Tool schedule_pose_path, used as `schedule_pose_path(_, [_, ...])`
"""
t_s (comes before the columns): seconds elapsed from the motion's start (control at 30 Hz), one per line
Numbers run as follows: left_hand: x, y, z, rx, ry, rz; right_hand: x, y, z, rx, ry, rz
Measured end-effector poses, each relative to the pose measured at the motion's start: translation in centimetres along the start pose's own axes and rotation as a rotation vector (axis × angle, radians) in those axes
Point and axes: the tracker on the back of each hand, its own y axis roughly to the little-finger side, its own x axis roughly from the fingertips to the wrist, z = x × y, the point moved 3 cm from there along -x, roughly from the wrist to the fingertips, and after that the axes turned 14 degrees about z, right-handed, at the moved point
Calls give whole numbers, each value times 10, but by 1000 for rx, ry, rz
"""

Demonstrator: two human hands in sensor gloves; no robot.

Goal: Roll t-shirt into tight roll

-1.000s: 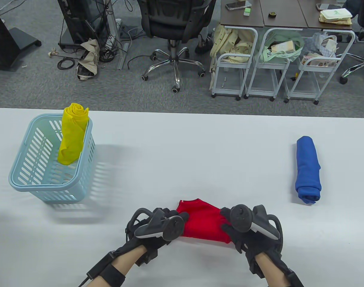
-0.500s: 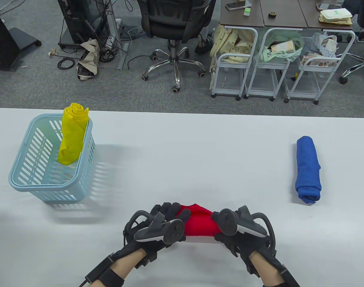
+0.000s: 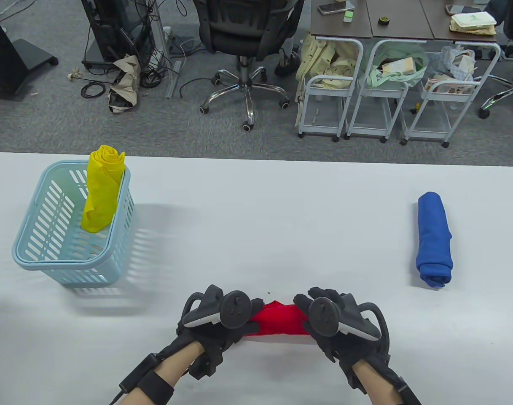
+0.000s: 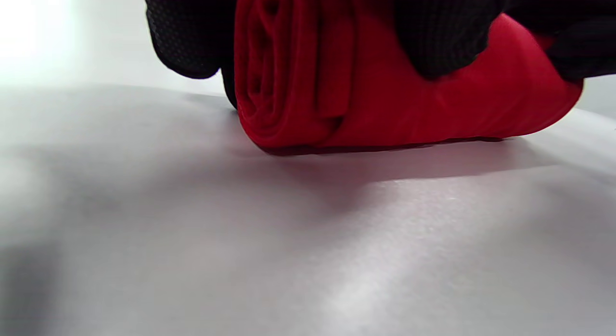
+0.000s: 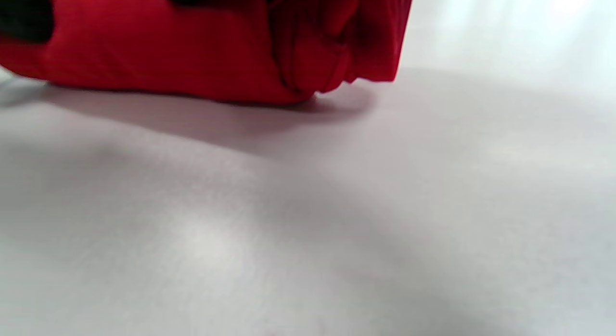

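My left hand (image 3: 216, 314) and my right hand (image 3: 330, 316) are gripping the ends of the rolled red t-shirt (image 3: 279, 320), it is lying on the white table (image 3: 260, 219) near my edge, farther right a blue roll (image 3: 433, 238) is lying, far left a yellow roll (image 3: 100, 190) is standing in the light blue basket (image 3: 33, 257).

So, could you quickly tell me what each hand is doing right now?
Left hand: grips the red t-shirt roll.
Right hand: grips the roll's other end.
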Motion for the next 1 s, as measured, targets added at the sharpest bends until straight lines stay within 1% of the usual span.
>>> schedule_pose_path(0.1, [6, -2, -8, -120, -27, -52, -13, 4, -21, -33, -109, -18])
schedule_pose_path(0.13, [8, -6, -12, -138, -46, -55, -16, 6, -24, -21, -131, -30])
schedule_pose_path(0.2, [9, -13, -13, -128, -55, -30, -19, 9, -21, -31, -125, -29])
schedule_pose_path(0.27, [5, -19, -5, -115, 1, 4, -19, 9, -21, -51, -117, -30])
schedule_pose_path(0.3, [1, -20, 4, -148, 68, -14, -19, 8, -21, -32, -117, -32])
schedule_pose_path(0.33, [-2, -19, 10, -187, 114, -24, -18, 7, -20, -23, -117, -33])
schedule_pose_path(0.37, [-8, -16, 18, -258, 165, -35, -18, 6, -19, -19, -113, -36])
schedule_pose_path(0.4, [-12, -13, 24, -293, 183, -43, -18, 4, -19, -11, -109, -37])
schedule_pose_path(0.57, [-15, -7, 30, -240, 179, -40, -18, 1, -19, 24, -105, -48])
schedule_pose_path(0.67, [-15, -1, 34, -193, 202, -38, -18, 2, -19, 31, -101, -55])
schedule_pose_path(0.77, [-14, 3, 32, -149, 199, -31, -17, 6, -17, 25, -91, -64])
schedule_pose_path(0.83, [-10, 7, 25, -115, 164, -33, -13, 17, -14, 20, -82, -106])
schedule_pose_path(0.87, [-6, 11, 21, -126, 143, -57, -10, 24, -13, 24, -77, -136])
schedule_pose_path(0.93, [4, 20, 9, -157, 100, -96, 2, 52, -9, 13, -58, -245])
schedule_pose_path(1.0, [18, 32, -5, -138, 24, -133, 19, 87, -7, -44, -25, -399])
